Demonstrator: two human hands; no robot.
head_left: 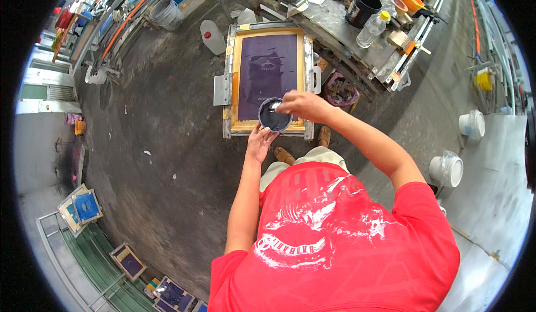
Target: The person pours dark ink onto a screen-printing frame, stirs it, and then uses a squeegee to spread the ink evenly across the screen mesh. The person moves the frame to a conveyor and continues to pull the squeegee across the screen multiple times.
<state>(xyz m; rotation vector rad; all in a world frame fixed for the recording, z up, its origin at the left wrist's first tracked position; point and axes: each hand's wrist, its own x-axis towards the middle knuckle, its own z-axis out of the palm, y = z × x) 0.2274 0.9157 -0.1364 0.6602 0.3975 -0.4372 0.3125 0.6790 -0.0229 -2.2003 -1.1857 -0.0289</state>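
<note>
My left hand (259, 144) holds a round container (266, 123) of dark, thick ink or paint from below, over the lower part of a screen frame. My right hand (296, 106) is closed on a small metal tool (274, 106) that dips into the container at its right side. Beneath them lies the screen frame (237, 72) with a yellowish border, its dark purple mesh (268, 46) marked with uneven darker patches and a pale printed design. Metal clamps (220, 90) sit at the frame's side.
A cluttered workbench (335, 27) with tubs, tape and a bottle stands beyond, right. A white jug (215, 41) is left of the frame. White buckets (444, 169) stand at right. Racks (120, 21) fill the upper left; more screens (84, 206) lean at lower left. My sandalled feet (285, 154) are below.
</note>
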